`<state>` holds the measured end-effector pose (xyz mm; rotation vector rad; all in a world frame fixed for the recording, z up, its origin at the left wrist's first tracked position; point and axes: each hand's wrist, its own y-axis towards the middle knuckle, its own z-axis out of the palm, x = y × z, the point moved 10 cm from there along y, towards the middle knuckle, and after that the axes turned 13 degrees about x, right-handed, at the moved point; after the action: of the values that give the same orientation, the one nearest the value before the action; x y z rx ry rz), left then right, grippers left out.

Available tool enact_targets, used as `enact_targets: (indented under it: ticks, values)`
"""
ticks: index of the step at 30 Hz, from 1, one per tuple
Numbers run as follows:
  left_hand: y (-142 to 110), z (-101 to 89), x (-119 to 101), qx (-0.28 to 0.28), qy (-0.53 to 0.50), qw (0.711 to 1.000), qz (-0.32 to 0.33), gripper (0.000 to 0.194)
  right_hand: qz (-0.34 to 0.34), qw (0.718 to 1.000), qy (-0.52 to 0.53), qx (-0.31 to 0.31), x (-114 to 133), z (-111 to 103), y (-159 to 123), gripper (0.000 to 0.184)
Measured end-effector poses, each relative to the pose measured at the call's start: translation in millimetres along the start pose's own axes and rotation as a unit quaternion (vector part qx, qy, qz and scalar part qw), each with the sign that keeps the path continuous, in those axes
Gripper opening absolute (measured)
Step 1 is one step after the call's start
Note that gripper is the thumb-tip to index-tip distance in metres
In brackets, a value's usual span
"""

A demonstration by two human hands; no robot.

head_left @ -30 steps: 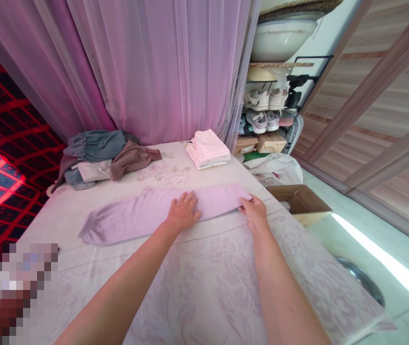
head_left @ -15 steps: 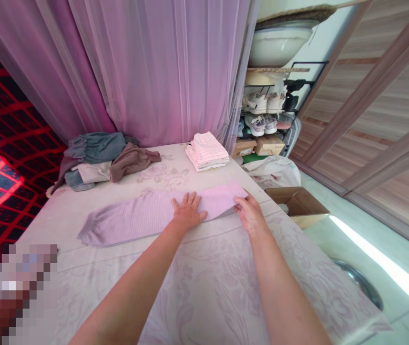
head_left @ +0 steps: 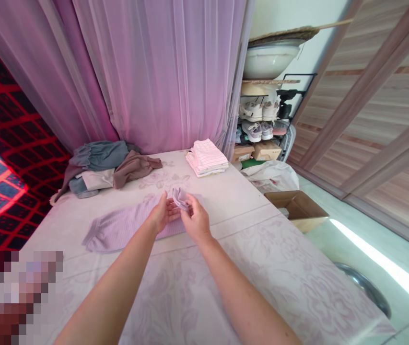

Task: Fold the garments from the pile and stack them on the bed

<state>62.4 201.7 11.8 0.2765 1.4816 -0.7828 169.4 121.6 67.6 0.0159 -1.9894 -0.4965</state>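
Observation:
A lilac striped garment (head_left: 118, 229), long and narrow like pants folded lengthwise, lies across the bed with its gathered end to the left. Its right end is lifted and bent back over the middle. My right hand (head_left: 197, 221) pinches this raised edge between thumb and fingers. Close to its left side is my left hand (head_left: 161, 213), fingers stretched and palm turned toward the bent cloth; whether it touches the cloth is unclear. Behind them stands a neat stack of folded pink-and-white striped clothes (head_left: 207, 158).
Crumpled clothes (head_left: 103, 165) in grey-blue, brown and cream lie at the back left, before a purple curtain (head_left: 154, 72). Right of the bed are a shoe rack (head_left: 262, 115), an open cardboard box (head_left: 294, 208) and a metal basin (head_left: 364, 287) on the floor.
My right hand has carried the garment's right end leftward, over its middle. My left hand has risen off the flat cloth, moved left and turned sideways.

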Motion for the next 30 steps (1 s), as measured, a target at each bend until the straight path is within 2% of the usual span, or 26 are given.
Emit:
enact_targets:
  ticks: [2,4,6,9,11,14,18,23,27,30]
  values:
    - [-12.6,-13.6,6.9,-0.003,-0.026,0.999,-0.025,0.059,-0.039,0.996,-0.057,0.063,12.8,28.3,-7.1,0.048]
    - [-20.2,-25.1,8.7,-0.024,0.020,0.999,-0.027,0.047,-0.085,0.986,-0.098,0.108,22.6,42.6,-15.9,0.041]
    - [-23.0,-35.0,7.5,-0.065,0.097,0.993,-0.023,0.039,-0.108,0.980,-0.134,0.103,24.6,35.2,-22.2,0.033]
    - [-24.2,-47.3,2.2,-0.140,0.233,0.962,-0.033,0.035,-0.070,0.974,-0.208,0.060,7.4,3.5,-23.8,0.033]
    - [-25.1,-53.7,-0.2,-0.174,0.290,0.940,-0.049,0.041,-0.040,0.962,-0.261,0.062,-9.0,-9.8,-23.0,0.037]
    - [-28.8,-61.8,-0.1,-0.195,0.337,0.918,-0.073,0.065,-0.017,0.943,-0.319,0.094,-29.8,-11.1,-23.5,0.040]
    - [-36.3,-70.4,4.6,-0.197,0.360,0.907,-0.094,0.078,0.018,0.925,-0.356,0.128,-41.8,-0.9,-26.5,0.038]
    - [-42.1,-77.2,9.6,-0.201,0.347,0.912,-0.088,0.076,0.011,0.912,-0.378,0.157,-24.5,11.6,-22.6,0.043]
    - [-42.5,-75.8,10.3,-0.200,0.315,0.925,-0.069,0.076,-0.007,0.900,-0.380,0.214,-11.9,30.9,-10.4,0.048]
    - [-40.9,-72.4,12.6,-0.194,0.282,0.937,-0.067,0.078,0.000,0.885,-0.388,0.257,-13.6,43.9,-2.3,0.050]
